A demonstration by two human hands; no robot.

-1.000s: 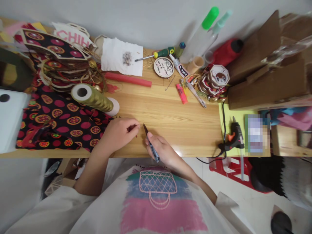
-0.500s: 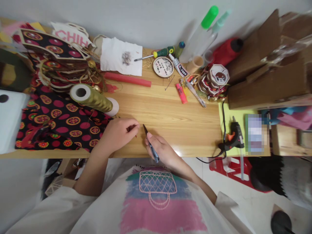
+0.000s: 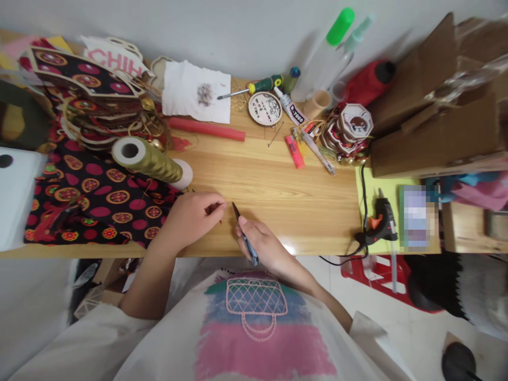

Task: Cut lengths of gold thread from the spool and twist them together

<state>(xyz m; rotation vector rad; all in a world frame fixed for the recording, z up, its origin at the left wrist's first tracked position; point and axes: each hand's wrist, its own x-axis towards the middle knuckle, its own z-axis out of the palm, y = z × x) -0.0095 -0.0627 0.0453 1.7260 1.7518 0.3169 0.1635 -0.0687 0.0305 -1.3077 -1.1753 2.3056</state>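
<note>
My left hand [image 3: 200, 211] rests at the table's front, with thumb and forefinger pinched together. Whatever lies between those fingers is too small to make out; a tiny dark reddish bit shows just below them. In my right hand [image 3: 260, 238] is a slim blue-grey tool with a dark pointed blade [image 3: 249, 247], its tip directed up and left towards my left fingertips without touching them. A spool of olive-green thread [image 3: 156, 165] lies tilted beyond my left hand. Dark patterned fabric [image 3: 99, 198] spreads beside my left wrist.
On the wooden table [image 3: 301, 206] a red stick [image 3: 206, 129], a screwdriver [image 3: 254, 86], a glue tube [image 3: 291, 108] and a pink lighter [image 3: 294, 152] lie farther back. To the right stand a corded glue gun [image 3: 383, 219] and a cardboard box [image 3: 432, 127]. Decorated pieces crowd the left.
</note>
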